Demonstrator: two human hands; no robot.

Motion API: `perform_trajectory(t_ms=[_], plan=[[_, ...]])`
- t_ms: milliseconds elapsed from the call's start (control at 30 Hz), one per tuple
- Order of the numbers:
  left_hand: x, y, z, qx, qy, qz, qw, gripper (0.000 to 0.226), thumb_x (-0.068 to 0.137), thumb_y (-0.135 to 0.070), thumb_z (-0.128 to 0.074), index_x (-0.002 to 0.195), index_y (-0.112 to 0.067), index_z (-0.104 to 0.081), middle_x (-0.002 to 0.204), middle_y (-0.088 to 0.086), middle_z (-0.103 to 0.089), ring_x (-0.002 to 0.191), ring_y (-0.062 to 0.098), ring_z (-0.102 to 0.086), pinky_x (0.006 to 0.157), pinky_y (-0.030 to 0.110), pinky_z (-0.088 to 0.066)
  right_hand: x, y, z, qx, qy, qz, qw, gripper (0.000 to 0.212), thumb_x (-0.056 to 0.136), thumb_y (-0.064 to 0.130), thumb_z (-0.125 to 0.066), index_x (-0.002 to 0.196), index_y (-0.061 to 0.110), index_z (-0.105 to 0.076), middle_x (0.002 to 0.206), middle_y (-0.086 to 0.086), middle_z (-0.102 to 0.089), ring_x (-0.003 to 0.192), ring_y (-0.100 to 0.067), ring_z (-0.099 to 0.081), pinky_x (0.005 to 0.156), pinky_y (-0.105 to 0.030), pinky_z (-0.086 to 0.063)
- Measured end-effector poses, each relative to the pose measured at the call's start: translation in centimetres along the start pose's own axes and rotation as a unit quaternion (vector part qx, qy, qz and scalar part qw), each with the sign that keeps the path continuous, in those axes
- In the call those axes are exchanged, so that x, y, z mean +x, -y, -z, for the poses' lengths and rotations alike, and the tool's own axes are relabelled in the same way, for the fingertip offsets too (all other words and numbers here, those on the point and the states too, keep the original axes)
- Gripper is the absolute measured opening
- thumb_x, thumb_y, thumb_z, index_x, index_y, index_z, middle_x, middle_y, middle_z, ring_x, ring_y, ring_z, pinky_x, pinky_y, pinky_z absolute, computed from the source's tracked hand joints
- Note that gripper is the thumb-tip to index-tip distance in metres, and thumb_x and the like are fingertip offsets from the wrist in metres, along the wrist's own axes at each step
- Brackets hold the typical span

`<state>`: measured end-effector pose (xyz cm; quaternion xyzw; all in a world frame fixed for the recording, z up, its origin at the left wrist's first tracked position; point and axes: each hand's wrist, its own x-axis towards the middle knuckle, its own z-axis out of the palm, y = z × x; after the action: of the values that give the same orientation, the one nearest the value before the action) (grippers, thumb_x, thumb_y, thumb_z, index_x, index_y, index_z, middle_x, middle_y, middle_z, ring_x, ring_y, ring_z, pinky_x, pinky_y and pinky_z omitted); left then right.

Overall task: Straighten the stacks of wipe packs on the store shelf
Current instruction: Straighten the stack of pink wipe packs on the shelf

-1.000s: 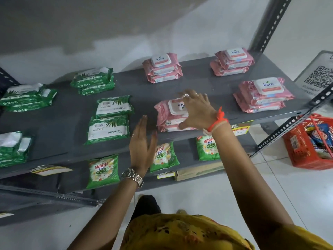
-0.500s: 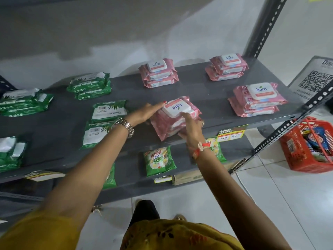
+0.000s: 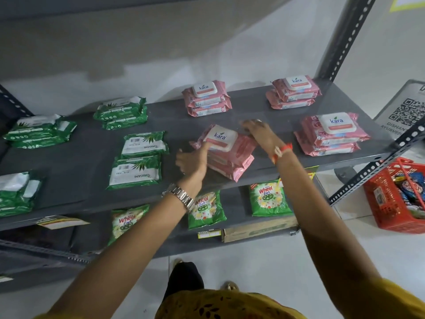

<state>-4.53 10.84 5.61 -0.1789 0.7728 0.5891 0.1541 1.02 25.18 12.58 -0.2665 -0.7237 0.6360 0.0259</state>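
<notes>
A stack of pink packs (image 3: pixel 226 155) is sitting near the front edge of the grey shelf (image 3: pixel 76 162), about in the middle. The stack is lying crooked, turned at a slant to the shelf edge, and its near corner is almost reaching that edge. There is bare shelf all around it: a wide strip to the left, more behind it, and a gap to the right.

To the right, another pink stack (image 3: pixel 331 134) is sitting straight, well apart from the crooked one. Two more pink stacks are sitting at the back, one at the far middle (image 3: pixel 207 99) and one at the far right (image 3: pixel 294 93). To the left, two green packs (image 3: pixel 140 160) are lying flat, one behind the other, with more green packs (image 3: pixel 122 112) farther back and at the left end.

On the lower shelf, green soap bags (image 3: pixel 268 196) are lying in a row. On the floor to the right, a red basket (image 3: pixel 391 199) is holding bright packets.

The left hand (image 3: pixel 192 161) is pressing against the left side of the crooked stack, its fingers lying together and one fingertip touching the white lid on top. It is not wrapped around anything. The right hand (image 3: pixel 261 134) is resting open on the far right corner of the stack, fingers stretched out flat and a little blurry.
</notes>
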Motion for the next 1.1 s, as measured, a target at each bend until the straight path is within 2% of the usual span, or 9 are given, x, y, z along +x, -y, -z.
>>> perform_trajectory(t_ms=[100, 200, 267, 367, 467, 667, 800, 967, 1100], plan=[[1.2, -0.8, 2.0, 0.003, -0.024, -0.078, 0.997, 0.084, 0.078, -0.050, -0.060, 0.141, -0.007, -0.025, 0.145, 0.017, -0.032, 0.130, 0.031, -0.038, 0.106, 0.042, -0.036, -0.7, -4.8, -1.0, 0.051, -0.118, -0.041, 0.991, 0.060, 0.084, 0.043, -0.053, 0.129, 0.004, -0.045, 0.135, -0.018, -0.051, 0.117, -0.032, -0.053, 0.104, -0.040, -0.042], [2.5, -1.8, 2.9, -0.048, 0.062, -0.033, 0.996, 0.067, 0.079, -0.055, -0.054, 0.130, -0.012, -0.046, 0.132, 0.010, -0.054, 0.115, 0.024, -0.053, 0.104, 0.040, -0.040, -1.8, -7.5, -2.7, 0.107, -0.075, -0.087, 0.988, 0.076, 0.063, 0.063, -0.054, 0.115, 0.008, -0.045, 0.125, -0.017, -0.058, 0.107, -0.034, -0.061, 0.097, -0.048, -0.050], [2.5, -1.7, 3.0, -0.040, 0.110, -0.015, 0.993, 0.049, 0.082, -0.052, -0.053, 0.111, -0.014, -0.060, 0.114, 0.008, -0.065, 0.095, 0.019, -0.061, 0.098, 0.037, -0.046, -0.8, -8.2, -3.6, 0.125, -0.060, -0.083, 0.987, 0.068, 0.071, 0.054, -0.054, 0.114, 0.003, -0.045, 0.115, -0.017, -0.061, 0.100, -0.035, -0.065, 0.092, -0.049, -0.053], [2.0, 1.0, 3.8, -0.030, 0.094, -0.024, 0.995, 0.033, 0.081, -0.049, -0.055, 0.082, -0.018, -0.067, 0.108, 0.009, -0.070, 0.092, 0.020, -0.064, 0.097, 0.039, -0.047, -0.1, -8.2, -5.1, 0.074, -0.029, -0.066, 0.995, 0.060, 0.080, 0.040, -0.053, 0.117, -0.007, -0.050, 0.109, -0.021, -0.062, 0.091, -0.033, -0.066, 0.080, -0.043, -0.058], [1.0, 2.3, 2.6, -0.068, 0.051, -0.029, 0.996, 0.035, 0.082, -0.049, -0.053, 0.080, -0.015, -0.064, 0.107, 0.013, -0.069, 0.100, 0.028, -0.063, 0.096, 0.044, -0.048, 1.2, -7.0, -3.9, 0.059, -0.029, -0.059, 0.996, 0.049, 0.086, 0.034, -0.051, 0.120, -0.002, -0.052, 0.108, -0.015, -0.065, 0.084, -0.026, -0.065, 0.073, -0.034, -0.056], [-0.4, 2.1, 0.0, -0.080, 0.028, -0.065, 0.994, 0.044, 0.089, -0.041, -0.047, 0.106, -0.002, -0.058, 0.110, 0.015, -0.066, 0.098, 0.028, -0.062, 0.082, 0.034, -0.047, 3.3, -5.3, -2.0, 0.044, -0.018, -0.029, 0.998, 0.017, 0.090, 0.029, -0.046, 0.085, 0.019, -0.059, 0.105, -0.014, -0.067, 0.097, -0.033, -0.065, 0.093, -0.047, -0.053], [0.0, 2.1, -0.2, -0.066, 0.045, -0.058, 0.995, 0.050, 0.088, -0.043, -0.047, 0.112, 0.000, -0.056, 0.114, 0.016, -0.065, 0.103, 0.030, -0.061, 0.080, 0.033, -0.045, 3.9, -7.0, -1.8, 0.072, -0.026, -0.038, 0.996, 0.028, 0.081, 0.037, -0.050, 0.095, 0.015, -0.059, 0.116, -0.020, -0.067, 0.101, -0.036, -0.066, 0.096, -0.050, -0.051], [-1.0, 1.6, 0.7, 0.036, 0.008, -0.133, 0.990, 0.052, 0.092, -0.042, -0.041, 0.119, 0.001, -0.050, 0.129, 0.023, -0.054, 0.122, 0.036, -0.048, 0.104, 0.042, -0.038, 2.4, -5.6, -2.2, 0.025, -0.088, -0.009, 0.996, 0.026, 0.081, 0.036, -0.051, 0.093, 0.013, -0.055, 0.106, -0.011, -0.066, 0.098, -0.028, -0.062, 0.096, -0.045, -0.049], [-2.3, 2.2, 4.6, 0.243, -0.132, -0.332, 0.902, 0.061, 0.091, -0.046, -0.032, 0.137, -0.007, -0.037, 0.144, 0.015, -0.043, 0.134, 0.029, -0.036, 0.109, 0.041, -0.028, 0.7, -3.1, -4.1, -0.131, -0.205, 0.158, 0.957, 0.046, 0.084, 0.023, -0.055, 0.123, -0.001, -0.051, 0.125, -0.021, -0.054, 0.116, -0.034, -0.047, 0.103, -0.041, -0.038]])
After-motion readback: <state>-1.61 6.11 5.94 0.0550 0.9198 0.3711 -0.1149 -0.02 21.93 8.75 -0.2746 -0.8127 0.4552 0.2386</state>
